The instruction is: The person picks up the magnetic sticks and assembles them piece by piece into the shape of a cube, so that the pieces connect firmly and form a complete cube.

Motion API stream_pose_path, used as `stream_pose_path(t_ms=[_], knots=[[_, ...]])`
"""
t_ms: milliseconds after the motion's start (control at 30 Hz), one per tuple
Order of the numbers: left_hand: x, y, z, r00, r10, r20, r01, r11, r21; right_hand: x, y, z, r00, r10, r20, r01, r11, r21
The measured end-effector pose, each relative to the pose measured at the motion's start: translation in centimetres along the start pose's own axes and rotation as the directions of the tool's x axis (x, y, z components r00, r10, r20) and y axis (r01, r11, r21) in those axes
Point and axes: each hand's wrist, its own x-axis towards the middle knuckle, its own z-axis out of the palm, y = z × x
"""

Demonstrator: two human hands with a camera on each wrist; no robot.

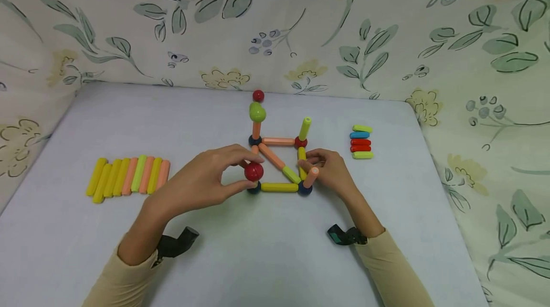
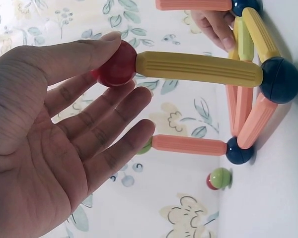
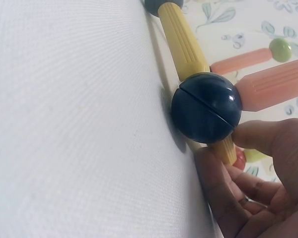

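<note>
A frame of magnetic rods and balls stands on the white table. My left hand (image 1: 199, 178) pinches a red ball (image 1: 254, 172) between thumb and fingers. That ball sits on an upright yellow rod (image 2: 198, 67), whose foot meets a dark blue ball (image 2: 281, 80). At the frame's right side, my right hand (image 1: 330, 172) pinches a yellow rod (image 3: 223, 150) beside another dark blue ball (image 3: 206, 106). An upright orange rod (image 1: 311, 177) rises from that ball. At the back stand an upright orange rod topped by a green ball (image 1: 258, 113) and an upright green rod (image 1: 304, 128) on a red ball (image 1: 301, 142).
Yellow, orange and green rods (image 1: 128, 176) lie in a row at left. Several short coloured rods (image 1: 361, 142) are stacked flat at right. Behind the frame lie a loose green ball (image 2: 221, 177) and a red ball (image 1: 258, 95). Floral cloth (image 1: 275, 25) hangs behind the table.
</note>
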Motion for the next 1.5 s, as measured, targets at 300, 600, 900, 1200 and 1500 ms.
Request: stream_pose_path(t_ms=[300,600,900,1200,1500], knots=[[-0.2,-0.4,-0.5,1.000,0.007,0.000,-0.007,1.000,-0.029,0.0,0.0,0.0,1.000,-0.002,0.003,0.002,1.000,-0.004],[-0.7,-2.9,-2.4,0.995,-0.072,-0.069,0.065,0.993,-0.095,0.0,-0.1,0.0,1.000,-0.015,-0.001,0.015,1.000,-0.005],[0.6,-5.7,-1.6,0.985,-0.132,-0.108,0.120,0.987,-0.106,-0.1,-0.2,-0.1,1.000,-0.020,0.001,0.020,1.000,0.001],[3.2,-8.0,-0.5,0.974,-0.200,-0.111,0.190,0.977,-0.094,-0.1,-0.2,0.1,1.000,-0.017,-0.002,0.017,1.000,-0.001],[9.2,-11.0,0.3,0.976,-0.187,-0.115,0.201,0.972,0.126,-0.1,0.0,0.0,1.000,0.005,-0.002,-0.005,1.000,0.003]])
